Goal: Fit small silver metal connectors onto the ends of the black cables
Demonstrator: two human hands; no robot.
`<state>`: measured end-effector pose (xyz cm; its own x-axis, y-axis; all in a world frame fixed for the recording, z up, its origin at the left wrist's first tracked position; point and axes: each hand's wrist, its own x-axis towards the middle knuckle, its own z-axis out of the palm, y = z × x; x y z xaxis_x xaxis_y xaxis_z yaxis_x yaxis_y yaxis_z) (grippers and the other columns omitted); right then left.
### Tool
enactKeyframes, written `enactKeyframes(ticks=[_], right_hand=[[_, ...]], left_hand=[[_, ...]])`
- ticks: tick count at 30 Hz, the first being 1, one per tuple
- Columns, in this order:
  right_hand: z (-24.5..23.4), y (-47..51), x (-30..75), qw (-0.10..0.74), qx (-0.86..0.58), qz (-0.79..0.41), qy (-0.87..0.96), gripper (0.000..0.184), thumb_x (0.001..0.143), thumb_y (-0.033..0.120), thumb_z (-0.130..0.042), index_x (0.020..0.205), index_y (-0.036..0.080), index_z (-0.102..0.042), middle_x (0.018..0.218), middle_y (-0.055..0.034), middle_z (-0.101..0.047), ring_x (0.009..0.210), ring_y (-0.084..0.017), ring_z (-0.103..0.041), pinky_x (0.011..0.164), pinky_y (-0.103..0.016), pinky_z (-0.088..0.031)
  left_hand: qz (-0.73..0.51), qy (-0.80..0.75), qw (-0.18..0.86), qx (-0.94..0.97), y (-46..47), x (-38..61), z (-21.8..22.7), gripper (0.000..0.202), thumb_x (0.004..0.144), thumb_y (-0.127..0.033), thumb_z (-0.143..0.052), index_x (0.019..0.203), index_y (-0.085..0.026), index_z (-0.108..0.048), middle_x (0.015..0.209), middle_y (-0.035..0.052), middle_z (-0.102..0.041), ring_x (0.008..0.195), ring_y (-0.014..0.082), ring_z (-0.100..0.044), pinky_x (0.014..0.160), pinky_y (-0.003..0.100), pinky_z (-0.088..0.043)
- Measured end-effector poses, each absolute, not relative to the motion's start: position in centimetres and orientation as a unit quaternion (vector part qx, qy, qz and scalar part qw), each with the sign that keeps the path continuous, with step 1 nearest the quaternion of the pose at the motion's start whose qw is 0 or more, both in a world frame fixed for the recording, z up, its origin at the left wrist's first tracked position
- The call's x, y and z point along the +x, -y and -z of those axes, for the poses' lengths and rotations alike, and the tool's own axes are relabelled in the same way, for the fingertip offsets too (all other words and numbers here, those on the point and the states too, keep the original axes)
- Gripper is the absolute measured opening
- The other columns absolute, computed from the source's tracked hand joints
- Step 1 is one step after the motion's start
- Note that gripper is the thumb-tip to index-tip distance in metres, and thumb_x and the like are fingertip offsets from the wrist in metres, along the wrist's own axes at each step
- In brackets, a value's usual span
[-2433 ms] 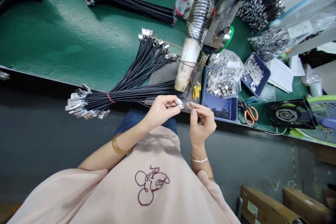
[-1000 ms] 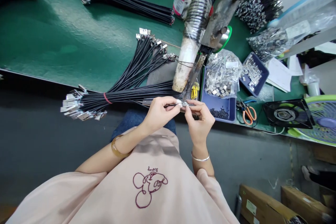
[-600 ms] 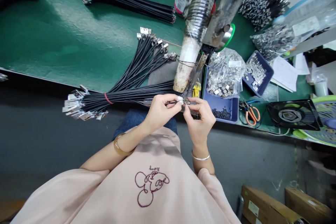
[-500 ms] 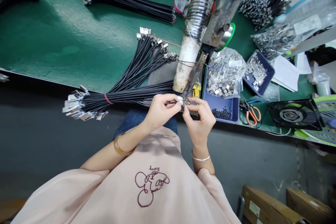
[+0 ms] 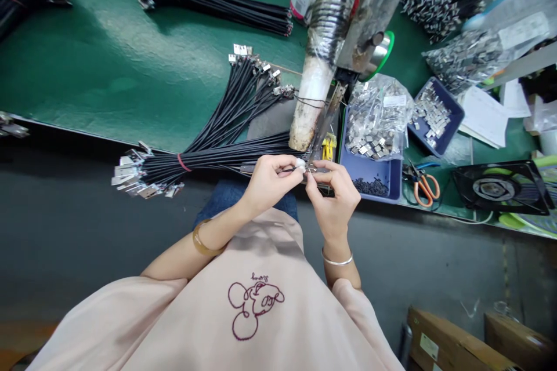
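Observation:
My left hand (image 5: pixel 268 182) is closed in a pinch on a thin black cable (image 5: pixel 287 170), with something white at its fingertips. Opposite it, my right hand (image 5: pixel 334 194) pinches a small metal connector (image 5: pixel 311 168) at the cable's end; its exact shape is too small to make out. Just behind the fingers, a thin metal bar (image 5: pixel 327 119) slants down from above. Left of my hands lies a bundle of black cables (image 5: pixel 209 156) with metal plugs and a red band. More loose cables (image 5: pixel 217 104) fan out behind it.
A taped exhaust hose (image 5: pixel 307 104) hangs close above my hands. On the right are a blue tray (image 5: pixel 394 182) with black bits and bagged connectors, a smaller connector tray (image 5: pixel 455 124), orange-handled pliers (image 5: pixel 425 188) and a black fan (image 5: pixel 500 188). Another cable bundle (image 5: pixel 226 8) lies farther back.
The whole view has shifted slightly. My hands keep the same pinch near each other, and the metal piece between the fingertips shows a little more clearly.

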<state>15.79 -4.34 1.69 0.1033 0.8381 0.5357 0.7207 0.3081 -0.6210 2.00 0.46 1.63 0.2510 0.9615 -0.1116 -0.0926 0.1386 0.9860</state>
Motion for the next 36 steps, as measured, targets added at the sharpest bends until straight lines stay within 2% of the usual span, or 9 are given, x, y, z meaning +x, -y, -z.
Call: enactKeyframes(ticks=[13, 16, 19, 21, 24, 27, 29, 32, 36], right_hand=[[-1.7, 5.1, 16.0, 0.463, -0.576, -0.099, 0.667, 0.014, 0.086, 0.012, -0.066, 0.078, 0.022, -0.06, 0.098, -0.0032, -0.074, 0.096, -0.017, -0.072, 0.082, -0.033, -0.059], [-1.7, 5.8, 16.5, 0.48, -0.594, -0.142, 0.63, 0.006, 0.092, 0.018, -0.062, 0.088, 0.023, -0.061, 0.099, -0.0023, -0.074, 0.082, -0.014, -0.073, 0.068, -0.027, -0.058], [-2.0, 5.8, 17.6, 0.493, -0.64, -0.082, 0.583, 0.006, 0.098, 0.027, -0.055, 0.098, 0.023, -0.059, 0.077, 0.0023, -0.069, 0.055, -0.01, -0.063, 0.051, -0.022, -0.046], [-2.2, 4.9, 18.4, 0.44, -0.676, -0.016, 0.591, 0.018, 0.1, 0.034, -0.051, 0.094, 0.022, -0.062, 0.062, 0.0043, -0.06, 0.047, -0.009, -0.054, 0.05, -0.023, -0.04], [-2.3, 2.3, 19.3, 0.292, -0.724, 0.02, 0.625, 0.036, 0.098, 0.047, -0.052, 0.077, 0.02, -0.063, 0.055, 0.0029, -0.054, 0.048, -0.011, -0.049, 0.055, -0.027, -0.033], [-2.1, -0.2, 19.7, 0.183, -0.758, 0.012, 0.626, 0.038, 0.092, 0.049, -0.058, 0.068, 0.02, -0.06, 0.053, 0.0015, -0.054, 0.051, -0.013, -0.048, 0.056, -0.028, -0.025], [-2.2, -0.9, 19.9, 0.158, -0.768, -0.009, 0.62, 0.034, 0.087, 0.045, -0.063, 0.065, 0.02, -0.057, 0.054, 0.0013, -0.056, 0.053, -0.014, -0.048, 0.057, -0.028, -0.023], [-2.9, 0.1, 20.0, 0.201, -0.764, -0.059, 0.611, 0.031, 0.082, 0.039, -0.068, 0.062, 0.021, -0.053, 0.054, 0.0043, -0.053, 0.053, -0.011, -0.046, 0.058, -0.026, -0.027], [-3.6, 3.3, 19.1, 0.297, -0.713, -0.141, 0.619, 0.033, 0.084, 0.038, -0.069, 0.064, 0.021, -0.05, 0.054, 0.0082, -0.046, 0.05, -0.007, -0.041, 0.055, -0.022, -0.033]], left_hand=[[-0.389, -0.423, 0.632, 0.52, -0.7, 1.8, -1.1, 0.012, 0.07, -0.019, -0.061, 0.063, -0.01, -0.065, 0.053, -0.0043, -0.045, 0.051, 0.0049, -0.033, 0.049, 0.018, -0.025], [-0.378, -0.412, 0.626, 0.543, -0.3, 1.6, -1.2, 0.014, 0.074, -0.018, -0.06, 0.067, -0.009, -0.069, 0.056, -0.0034, -0.05, 0.052, 0.0051, -0.034, 0.049, 0.018, -0.026], [-0.344, -0.386, 0.608, 0.602, 0.3, 0.9, -1.3, 0.016, 0.075, -0.015, -0.058, 0.072, -0.011, -0.074, 0.061, -0.0013, -0.06, 0.054, 0.0067, -0.041, 0.05, 0.019, -0.03], [-0.303, -0.349, 0.583, 0.669, 0.7, 0.3, -1.4, 0.019, 0.076, -0.012, -0.058, 0.077, -0.013, -0.078, 0.065, 0.0005, -0.066, 0.055, 0.0081, -0.045, 0.052, 0.019, -0.033], [-0.253, -0.29, 0.55, 0.741, 1.4, -0.7, -1.3, 0.023, 0.076, -0.009, -0.059, 0.081, -0.017, -0.081, 0.067, 0.0015, -0.069, 0.054, 0.0094, -0.049, 0.056, 0.021, -0.036], [-0.247, -0.296, 0.554, 0.738, 2.1, -1.3, -0.8, 0.023, 0.078, -0.01, -0.06, 0.083, -0.017, -0.08, 0.064, 0.0006, -0.067, 0.053, 0.0094, -0.048, 0.055, 0.022, -0.034], [-0.278, -0.336, 0.583, 0.686, 2.4, -1.5, -0.5, 0.018, 0.081, -0.015, -0.061, 0.083, -0.014, -0.079, 0.064, 0.0009, -0.066, 0.054, 0.0094, -0.047, 0.054, 0.021, -0.034], [-0.361, -0.389, 0.655, 0.538, 2.6, -1.8, -0.2, 0.015, 0.082, -0.025, -0.067, 0.084, -0.012, -0.073, 0.062, -0.0002, -0.061, 0.055, 0.0087, -0.047, 0.053, 0.021, -0.035], [-0.414, -0.386, 0.732, 0.379, 2.4, -2.2, -0.2, 0.02, 0.078, -0.031, -0.074, 0.083, -0.014, -0.066, 0.05, -0.0071, -0.046, 0.043, 0.0045, -0.035, 0.044, 0.018, -0.028]])
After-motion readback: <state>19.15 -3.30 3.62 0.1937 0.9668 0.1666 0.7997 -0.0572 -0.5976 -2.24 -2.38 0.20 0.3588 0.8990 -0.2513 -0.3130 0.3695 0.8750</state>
